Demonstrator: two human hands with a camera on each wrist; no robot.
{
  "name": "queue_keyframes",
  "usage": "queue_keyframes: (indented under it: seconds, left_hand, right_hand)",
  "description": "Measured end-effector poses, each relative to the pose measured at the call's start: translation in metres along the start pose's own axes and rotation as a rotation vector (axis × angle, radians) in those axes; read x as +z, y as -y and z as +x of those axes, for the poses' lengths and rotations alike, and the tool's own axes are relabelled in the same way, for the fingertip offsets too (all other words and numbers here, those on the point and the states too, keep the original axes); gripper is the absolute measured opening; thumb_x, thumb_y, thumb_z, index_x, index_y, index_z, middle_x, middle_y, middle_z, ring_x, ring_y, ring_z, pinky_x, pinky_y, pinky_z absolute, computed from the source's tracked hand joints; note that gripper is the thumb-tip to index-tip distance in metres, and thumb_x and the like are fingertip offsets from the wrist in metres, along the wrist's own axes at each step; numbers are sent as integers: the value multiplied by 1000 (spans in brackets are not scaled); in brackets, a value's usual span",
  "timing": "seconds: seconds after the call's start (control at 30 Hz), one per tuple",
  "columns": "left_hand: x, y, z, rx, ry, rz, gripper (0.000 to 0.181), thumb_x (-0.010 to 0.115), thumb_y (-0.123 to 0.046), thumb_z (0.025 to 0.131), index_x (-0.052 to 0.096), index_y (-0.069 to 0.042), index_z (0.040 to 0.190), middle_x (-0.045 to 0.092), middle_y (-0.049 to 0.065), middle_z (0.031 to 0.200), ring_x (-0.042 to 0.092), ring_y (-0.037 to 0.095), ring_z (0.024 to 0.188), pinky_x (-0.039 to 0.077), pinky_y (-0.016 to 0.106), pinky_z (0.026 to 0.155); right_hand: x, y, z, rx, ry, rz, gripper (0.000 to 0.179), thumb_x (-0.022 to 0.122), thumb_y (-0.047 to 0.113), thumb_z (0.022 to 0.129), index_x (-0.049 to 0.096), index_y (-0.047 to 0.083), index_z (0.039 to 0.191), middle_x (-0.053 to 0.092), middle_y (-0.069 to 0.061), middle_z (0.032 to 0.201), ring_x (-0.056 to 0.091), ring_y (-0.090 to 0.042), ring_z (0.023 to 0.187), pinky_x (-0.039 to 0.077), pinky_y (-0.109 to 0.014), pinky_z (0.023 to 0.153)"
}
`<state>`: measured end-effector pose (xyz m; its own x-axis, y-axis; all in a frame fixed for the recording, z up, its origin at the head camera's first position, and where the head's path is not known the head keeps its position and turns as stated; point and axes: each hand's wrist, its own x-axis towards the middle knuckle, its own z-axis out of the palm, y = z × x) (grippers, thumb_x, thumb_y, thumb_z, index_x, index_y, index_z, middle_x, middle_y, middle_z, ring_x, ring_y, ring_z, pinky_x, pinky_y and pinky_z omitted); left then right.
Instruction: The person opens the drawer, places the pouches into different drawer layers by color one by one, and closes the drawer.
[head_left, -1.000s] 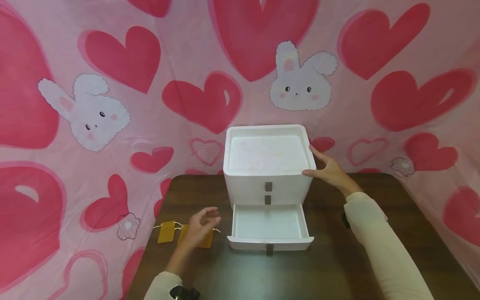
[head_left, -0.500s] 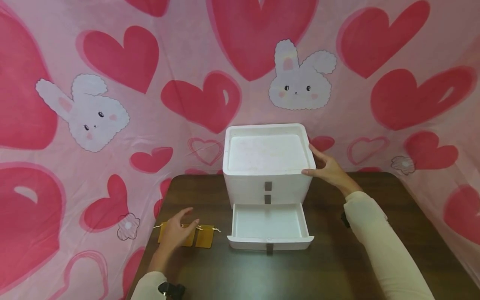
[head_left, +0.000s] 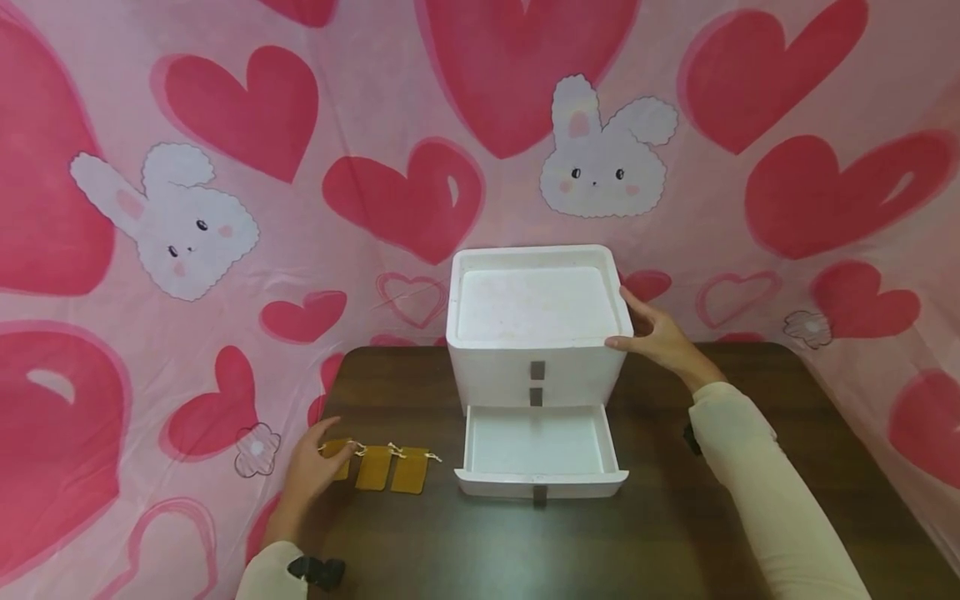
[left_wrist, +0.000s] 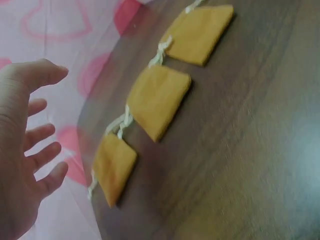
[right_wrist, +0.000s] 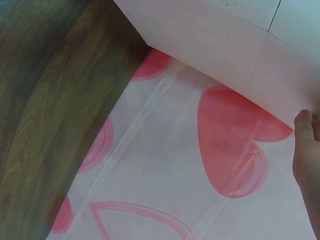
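Observation:
My left hand (head_left: 306, 468) hovers at the leftmost of three mustard-yellow drawstring pouches (head_left: 372, 470), thumb and fingers spread apart and loosely bent. In the left wrist view the pouches (left_wrist: 159, 97) lie in a row, white cords touching or nearly so, and a gap shows between them and the hand (left_wrist: 17, 130). A white drawer unit (head_left: 495, 371) stands at the back of the table, its bottom drawer (head_left: 532, 446) pulled out. My right hand (head_left: 663, 340) holds the unit's upper right side, thumb at the front rim and fingers along the side.
The dark wooden table (head_left: 480, 542) carries everything. Behind it hangs a pink cloth (head_left: 360, 100) with hearts and rabbits. Two small grey tabs (head_left: 537, 371) mark the unit's upper front, and the tray-like top (head_left: 536, 304) has a raised rim.
My left hand has moved left across the pouches, from the right-hand ones to the leftmost, uncovering the others. My right hand, the unit and its drawer have stayed put.

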<state>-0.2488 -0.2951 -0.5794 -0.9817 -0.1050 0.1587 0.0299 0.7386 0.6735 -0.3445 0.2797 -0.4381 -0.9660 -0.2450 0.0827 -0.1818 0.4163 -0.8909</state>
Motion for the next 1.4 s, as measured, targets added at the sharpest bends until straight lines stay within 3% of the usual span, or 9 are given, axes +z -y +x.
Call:
queue_keyframes:
  seconds: [0.23, 0.5, 0.6, 0.9, 1.1, 1.27, 1.4]
  left_hand:
    - [4, 23, -4, 0, -17, -27, 61, 78, -8, 80, 58, 6, 136, 60, 30, 137, 58, 49, 123, 47, 61, 104]
    - [11, 40, -4, 35, -8, 51, 63, 80, -5, 71, 62, 7, 130, 61, 33, 128, 58, 50, 119, 48, 62, 102]
    - [13, 42, -4, 19, 10, 53, 61, 78, -3, 72, 63, 7, 130, 61, 33, 127, 58, 50, 118, 47, 61, 102]
    - [21, 54, -8, 61, -22, 53, 47, 80, 1, 72, 70, 7, 118, 66, 28, 118, 63, 45, 107, 51, 50, 91]
    - [22, 56, -8, 101, -47, 5, 37, 80, 6, 73, 73, 9, 109, 66, 26, 107, 62, 39, 94, 51, 29, 78]
    - [23, 56, -10, 100, -59, -45, 30, 78, 11, 75, 74, 7, 103, 66, 23, 101, 59, 25, 84, 47, 22, 72]
    - [25, 54, -12, 99, -87, -69, 20, 78, 12, 75, 75, 6, 95, 68, 22, 92, 53, 9, 71, 45, 22, 62]
  right_hand:
    - [-1, 1, -1, 23, 6, -2, 96, 75, 15, 92, 11, 22, 163, 22, -17, 169, 38, -48, 147, 46, -46, 105]
    - [0, 0, -1, -1, 18, 44, 97, 75, 8, 91, 11, 20, 163, 22, -16, 169, 38, -45, 146, 47, -6, 94]
    - [0, -1, -1, 6, 15, 32, 97, 75, 10, 91, 11, 21, 163, 21, -16, 170, 37, -44, 147, 47, -6, 94]
    - [1, 0, 0, 27, 8, 15, 96, 75, 14, 91, 12, 23, 163, 19, -15, 170, 38, -45, 147, 48, -9, 94]
    - [1, 0, 0, 12, 10, 26, 97, 75, 12, 91, 12, 21, 163, 21, -16, 170, 42, -41, 144, 48, -6, 91]
    - [1, -1, 0, 4, 9, 37, 96, 75, 9, 91, 12, 19, 163, 20, -17, 169, 45, -30, 142, 48, -4, 91]
    - [1, -1, 0, 16, 13, 38, 97, 75, 12, 91, 11, 19, 163, 17, -14, 171, 39, -38, 148, 47, -6, 93]
